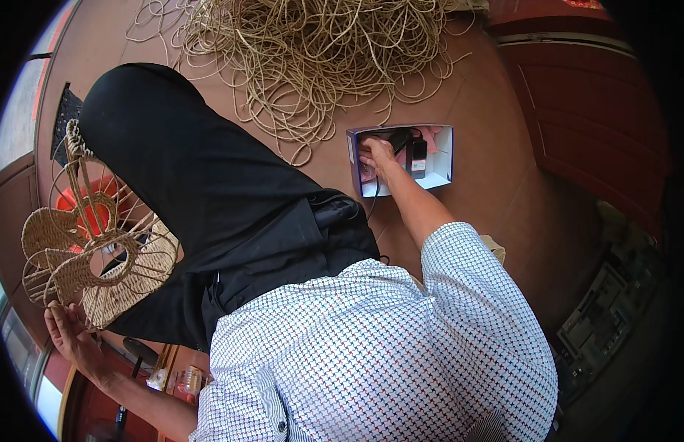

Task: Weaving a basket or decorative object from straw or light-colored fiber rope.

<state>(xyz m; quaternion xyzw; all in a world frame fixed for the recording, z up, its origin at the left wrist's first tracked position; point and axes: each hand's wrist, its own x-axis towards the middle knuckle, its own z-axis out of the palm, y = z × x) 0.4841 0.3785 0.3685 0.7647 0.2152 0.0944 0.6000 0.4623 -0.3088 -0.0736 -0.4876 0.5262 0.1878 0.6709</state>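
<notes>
A partly woven straw-coloured wicker piece (115,291) with petal-like lobes, bare spokes and a round hole leans against my black-trousered legs at the left. My left hand (68,330) pinches its lower edge, fingers closed on the rim. Over to the right, my right hand (377,154) reaches into an open cardboard box (437,179), white inside with a dark blue outside. Its fingers are curled together near the box's left wall, and what they hold is hidden. Beside them in the box lie a small black device (418,156), a dark cord and pink cloth or paper (430,134).
A large tangled heap of tan cord (320,44) spreads over the brown floor (489,140) ahead. Behind the wicker piece stands an orange-red container (99,193). A dark red cabinet or door (585,103) is at the right. Clear plastic jars (191,381) sit at lower left.
</notes>
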